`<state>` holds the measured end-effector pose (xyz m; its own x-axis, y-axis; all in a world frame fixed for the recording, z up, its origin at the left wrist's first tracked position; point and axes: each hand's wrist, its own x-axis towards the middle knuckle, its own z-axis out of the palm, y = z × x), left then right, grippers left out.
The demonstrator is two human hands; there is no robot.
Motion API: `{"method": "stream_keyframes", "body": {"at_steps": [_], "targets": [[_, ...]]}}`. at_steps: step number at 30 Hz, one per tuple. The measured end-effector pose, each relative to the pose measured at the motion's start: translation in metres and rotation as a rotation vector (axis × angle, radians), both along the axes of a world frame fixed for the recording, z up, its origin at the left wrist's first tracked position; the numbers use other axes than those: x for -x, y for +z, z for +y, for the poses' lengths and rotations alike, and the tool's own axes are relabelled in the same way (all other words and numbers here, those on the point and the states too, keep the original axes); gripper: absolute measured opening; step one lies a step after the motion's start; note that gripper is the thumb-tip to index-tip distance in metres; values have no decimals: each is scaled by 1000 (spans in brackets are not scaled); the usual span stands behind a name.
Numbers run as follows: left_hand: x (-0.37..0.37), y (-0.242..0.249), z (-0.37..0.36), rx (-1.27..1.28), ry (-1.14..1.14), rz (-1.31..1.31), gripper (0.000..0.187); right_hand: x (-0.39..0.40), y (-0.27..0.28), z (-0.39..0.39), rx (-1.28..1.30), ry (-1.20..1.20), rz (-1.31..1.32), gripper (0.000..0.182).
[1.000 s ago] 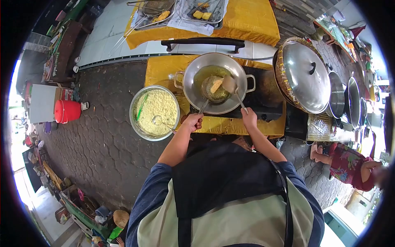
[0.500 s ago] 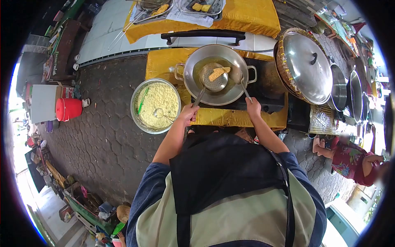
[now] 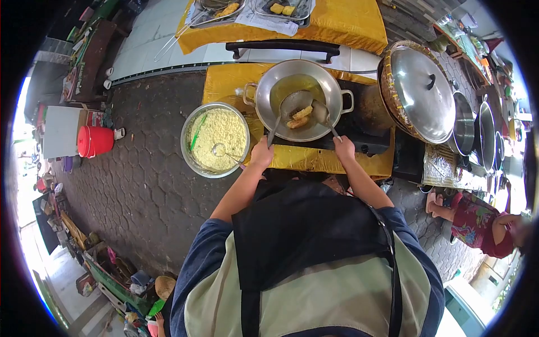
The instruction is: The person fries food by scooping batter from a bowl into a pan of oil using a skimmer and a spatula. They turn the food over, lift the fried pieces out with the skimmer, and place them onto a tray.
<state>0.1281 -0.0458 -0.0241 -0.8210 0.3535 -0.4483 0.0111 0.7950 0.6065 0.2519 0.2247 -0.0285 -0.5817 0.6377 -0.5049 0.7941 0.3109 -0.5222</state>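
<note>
Left hand curled round the skimmer, right hand gripping the spatula; fritters ahead, midway between the hands in the pan, long axes slanting away rightward!

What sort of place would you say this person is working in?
Probably a small food stall or outdoor kitchen: there is a wide pan of oil with frying pieces, a big bowl of pale mixture, and several large pots alongside.
</note>
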Motion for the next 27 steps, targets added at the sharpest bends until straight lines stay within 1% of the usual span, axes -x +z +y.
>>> {"method": "stream_keyframes", "body": {"at_steps": [1,2,3,6,9,13,15,18,20,22,26,27], "targets": [[-3,2,-3,1,4,2,37,-5,7,-2,-80,39,43,33],[-6,3,-6,17,-47,56,38,-10,13,-4,-162,77,89,32],[-10,6,-9,34,-99,108,39,-14,22,-6,-163,80,92,32],[-24,31,-16,17,-125,191,43,-24,35,-10,-202,47,108,31],[-31,30,-22,-17,-111,252,44,-37,31,-8,-264,63,166,28],[-33,42,-22,23,-42,229,45,-49,26,-8,-284,82,179,29],[-31,47,-23,-53,40,279,46,-49,30,-7,-254,161,112,31],[-25,50,-25,-41,39,297,45,-48,39,-17,-269,151,56,31],[-20,50,-23,-35,51,284,45,-46,35,-16,-295,151,95,29],[-21,54,-22,-12,57,231,44,-45,42,-19,-314,180,176,28],[-24,54,-18,13,80,220,44,-40,64,-21,-325,171,171,27],[-22,53,-17,10,75,224,44,-38,65,-18,-353,248,134,26]]}}
